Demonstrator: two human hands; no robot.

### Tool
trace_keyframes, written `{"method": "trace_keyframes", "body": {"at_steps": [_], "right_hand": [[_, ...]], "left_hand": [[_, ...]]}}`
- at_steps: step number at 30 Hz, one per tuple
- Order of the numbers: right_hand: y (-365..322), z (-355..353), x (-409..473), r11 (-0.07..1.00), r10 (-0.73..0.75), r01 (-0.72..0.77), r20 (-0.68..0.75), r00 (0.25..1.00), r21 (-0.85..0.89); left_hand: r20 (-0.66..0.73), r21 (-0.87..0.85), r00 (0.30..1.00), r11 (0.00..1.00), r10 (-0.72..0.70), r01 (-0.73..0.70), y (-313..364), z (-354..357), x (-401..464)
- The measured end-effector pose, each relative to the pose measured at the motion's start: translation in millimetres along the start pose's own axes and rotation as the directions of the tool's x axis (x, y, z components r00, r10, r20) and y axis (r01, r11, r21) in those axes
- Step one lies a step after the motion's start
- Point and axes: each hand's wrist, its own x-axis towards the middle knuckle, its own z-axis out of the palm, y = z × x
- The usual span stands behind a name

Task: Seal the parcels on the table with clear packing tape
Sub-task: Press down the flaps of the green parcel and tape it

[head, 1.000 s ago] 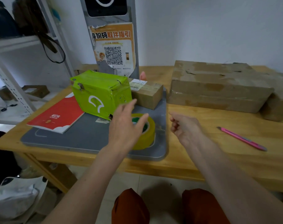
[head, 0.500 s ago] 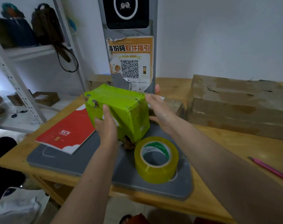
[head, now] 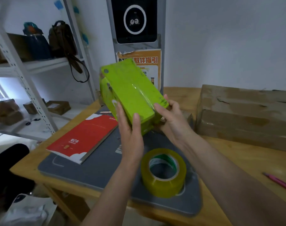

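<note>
Green box (head: 132, 93) up in the air, above the grey mat (head: 96, 170), tilted with its far end high. Held by both hands at its near end. Shiny strip of clear tape seen across its top.

Left hand (head: 131, 136) on the near left side of the box, palm flat on it, fingers long and straight, thumb up along the near edge. Pressing, not curled round.

Right hand (head: 170, 118) on the near right corner, fingers bent round the far side, thumb laid on top. Gripping the box.

Roll of yellowish tape (head: 163, 172) flat on the mat, hole facing up, near the front right corner, between the two arms. Touched by neither hand.

Red notebook (head: 83, 137) on the left part of the mat, apart from the tape.

Big brown parcels (head: 243, 116) on the wooden table (head: 237, 160) to the right, well apart from the hands. Already wrapped in shiny tape, by the look of it.

Pink pen (head: 279, 181) or knife at the right edge of the table; hard to tell which.

Grey stand with a black screen (head: 135, 20) and an orange poster (head: 148, 62) behind the box. White shelf (head: 33, 66) with bags on the left.
</note>
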Motion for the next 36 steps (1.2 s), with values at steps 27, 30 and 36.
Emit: {"method": "trace_keyframes", "body": {"at_steps": [27, 30, 36], "right_hand": [[-51.5, -213.5, -195.3, 0.977, 0.049, -0.179, -0.7, 0.713, -0.114], [-53.0, -218.1, -194.4, 0.901, -0.215, -0.139, -0.702, 0.679, -0.411], [-61.4, -195.7, -200.2, 0.87, -0.397, 0.076, -0.602, 0.692, -0.487]], "left_hand": [[0.69, 0.217, 0.571, 0.625, 0.446, -0.75, 55.3, 132.8, -183.8], [0.64, 0.112, 0.57, 0.671, 0.515, -0.733, 58.6, 122.5, -186.5], [0.181, 0.236, 0.91, 0.882, 0.373, -0.409, 58.3, 96.6, -182.1]]}}
